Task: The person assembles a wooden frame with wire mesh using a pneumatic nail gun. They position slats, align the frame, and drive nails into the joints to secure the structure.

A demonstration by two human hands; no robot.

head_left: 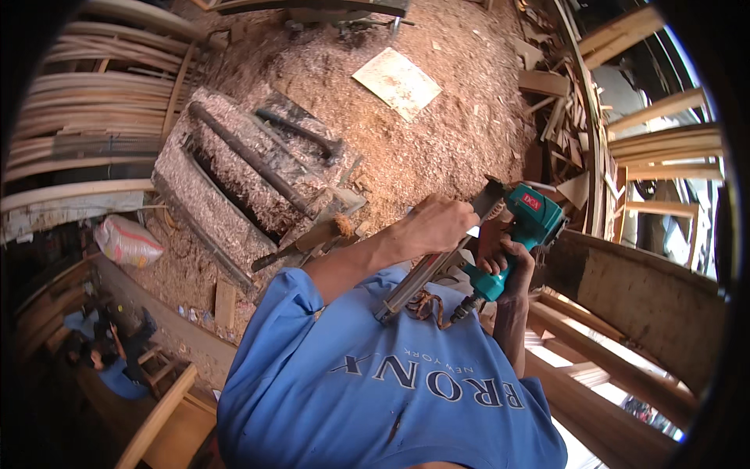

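Observation:
A teal pneumatic nail gun [534,215] is held up close in front of my blue shirt. My right hand [509,262] is wrapped round its handle, fingers closed. Its long metal magazine [418,283] slants down toward my chest. My left hand [441,228] is closed at the magazine's upper part, close to the dark nose [489,195]. A small bright white patch shows by those fingertips, too small to name. At the handle's lower end sits a metal air fitting [466,307], with a brown coiled cord [424,305] beside it.
A machine covered in shavings [234,172] stands ahead to the left. A pale board [397,84] lies on the shavings-strewn floor. Long planks [109,102] are stacked at far left, above a white sack [129,241]. Another person [117,375] is at lower left. Timber beams [609,367] lie at right.

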